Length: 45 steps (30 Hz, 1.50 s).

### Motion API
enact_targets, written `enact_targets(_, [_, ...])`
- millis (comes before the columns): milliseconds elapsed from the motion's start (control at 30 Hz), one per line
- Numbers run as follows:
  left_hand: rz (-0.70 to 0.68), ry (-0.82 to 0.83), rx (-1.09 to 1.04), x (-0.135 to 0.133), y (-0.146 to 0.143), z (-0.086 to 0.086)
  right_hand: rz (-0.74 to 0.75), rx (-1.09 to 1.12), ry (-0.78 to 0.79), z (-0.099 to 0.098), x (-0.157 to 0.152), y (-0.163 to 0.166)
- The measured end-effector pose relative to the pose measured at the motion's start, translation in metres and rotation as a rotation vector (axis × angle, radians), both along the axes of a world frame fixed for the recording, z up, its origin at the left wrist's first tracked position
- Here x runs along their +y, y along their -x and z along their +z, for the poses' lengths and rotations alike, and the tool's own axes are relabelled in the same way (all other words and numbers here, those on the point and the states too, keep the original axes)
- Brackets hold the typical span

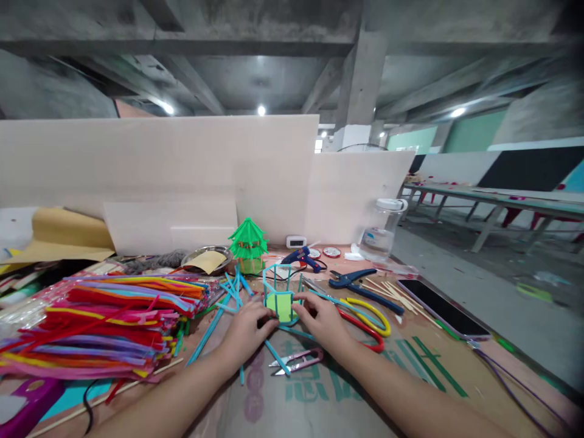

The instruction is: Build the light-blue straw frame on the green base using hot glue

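We've got a table (513,359) with brown cardboard (274,409) over its middle. Pipe cleaners (114,319) piled left. Blue strips (206,334) and pink snips (305,360) centre-front. Far side: green tree (249,240), glue gun (298,255), small white display (296,242), clear bottle (379,234). We see pliers (347,283), scissors (379,348), wooden sticks (402,297), phone (442,309) on the right.

Your bare forearms (182,390) angle inward, your left hand (246,328) and right hand (327,319) facing each other (fingers (312,300) bent).
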<state>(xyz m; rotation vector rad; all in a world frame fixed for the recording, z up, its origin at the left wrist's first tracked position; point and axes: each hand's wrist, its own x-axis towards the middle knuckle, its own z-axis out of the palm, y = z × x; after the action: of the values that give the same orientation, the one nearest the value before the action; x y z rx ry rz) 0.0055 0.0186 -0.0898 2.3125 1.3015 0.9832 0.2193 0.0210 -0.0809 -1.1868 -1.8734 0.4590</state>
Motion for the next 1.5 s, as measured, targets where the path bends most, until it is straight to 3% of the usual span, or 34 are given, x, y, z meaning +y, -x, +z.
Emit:
enact_targets(200, [-0.019, -0.052, 0.047, -0.005, -0.001, 0.004, 0.028, 0.032, -0.101, 0.005, -0.007, -0.003])
enact_targets(300, [-0.030, -0.046, 0.060, -0.006, 0.000, 0.005, 0.005, 0.071, -0.274, 0.013, -0.012, -0.005])
enact_targets(400, [-0.044, -0.037, 0.064, -0.007, 0.001, 0.005, 0.020, -0.036, -0.466, 0.020, -0.013, -0.009])
enact_targets(500, [-0.043, -0.058, 0.077, -0.006, 0.002, 0.002, 0.056, -0.140, -0.550, 0.024, -0.014, -0.012])
enact_targets(667, [-0.044, -0.076, 0.084, -0.005, 0.002, 0.000, 0.077, -0.238, -0.581, 0.023, -0.017, -0.011])
enact_targets(1500, [-0.051, -0.062, 0.102, -0.006, 0.002, 0.005, 0.099, -0.258, -0.563, 0.022, -0.019, -0.004])
